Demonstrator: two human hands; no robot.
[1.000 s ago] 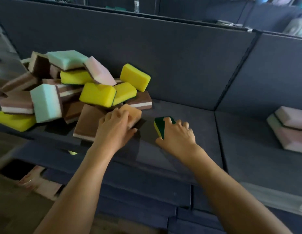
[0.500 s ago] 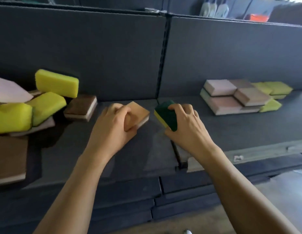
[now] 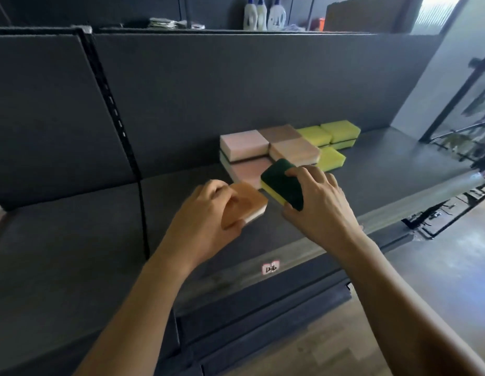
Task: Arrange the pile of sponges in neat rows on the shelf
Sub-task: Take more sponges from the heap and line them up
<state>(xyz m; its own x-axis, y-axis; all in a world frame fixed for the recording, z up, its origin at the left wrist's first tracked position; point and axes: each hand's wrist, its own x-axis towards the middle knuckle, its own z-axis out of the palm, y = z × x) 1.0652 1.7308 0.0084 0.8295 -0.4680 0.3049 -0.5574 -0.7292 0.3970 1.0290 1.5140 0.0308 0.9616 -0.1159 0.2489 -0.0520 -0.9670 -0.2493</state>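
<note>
Two sponges carried over the dark shelf (image 3: 385, 172), one in each hand.

The left hand (image 3: 206, 215) curls its fingers over the top of an orange sponge (image 3: 250, 203) with its thumb along the near edge. The right hand (image 3: 321, 206) grips a green-topped yellow sponge (image 3: 280, 183), tilted, between thumb and fingers. Both are held just in front of the arranged sponges on the shelf. There, pink sponges (image 3: 244, 144) and tan sponges (image 3: 294, 150) lie in two layers, with yellow sponges (image 3: 340, 131) touching them on the right (the front yellow one is a single layer). A small label (image 3: 270, 268) sits on the shelf's front edge, and white bottles (image 3: 263, 13) stand behind the back panel.
</note>
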